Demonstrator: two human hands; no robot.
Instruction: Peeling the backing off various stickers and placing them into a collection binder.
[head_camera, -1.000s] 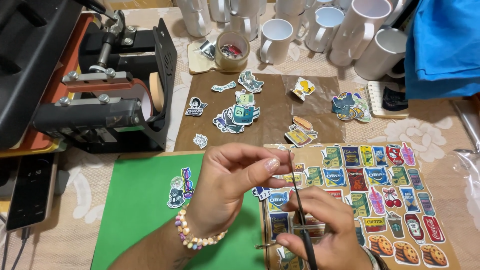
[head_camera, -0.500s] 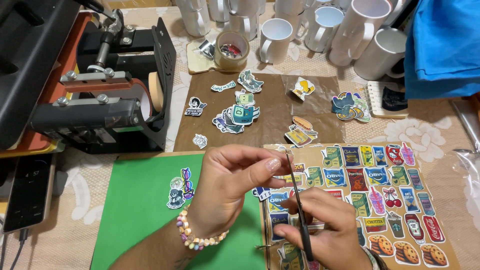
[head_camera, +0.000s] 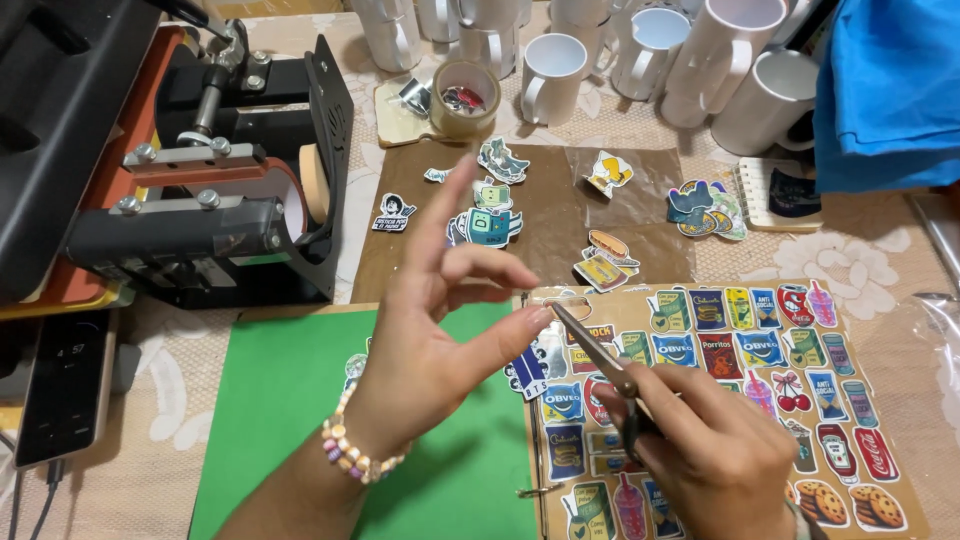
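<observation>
My left hand (head_camera: 440, 340), with a bead bracelet on its wrist, is raised over the green mat (head_camera: 290, 400); its fingers are spread and its thumb tip touches the tip of the scissors (head_camera: 600, 355). No sticker shows clearly between the fingers. My right hand (head_camera: 720, 450) grips the scissors by the handles, blades closed and pointing up-left. Under both hands lies a sticker sheet (head_camera: 740, 340) with several printed snack and drink stickers. Two cut stickers (head_camera: 525, 370) lie at the sheet's left edge.
A black mug press (head_camera: 210, 190) stands at the left, a phone (head_camera: 65, 385) below it. Brown paper (head_camera: 540, 215) holds several cut stickers. White mugs (head_camera: 640, 50) and a tape roll (head_camera: 463, 95) line the back; blue cloth (head_camera: 885, 90) at far right.
My left hand has opened and lifted, its fingers now spread apart. The scissors have swung from near upright to pointing up-left at my left thumb.
</observation>
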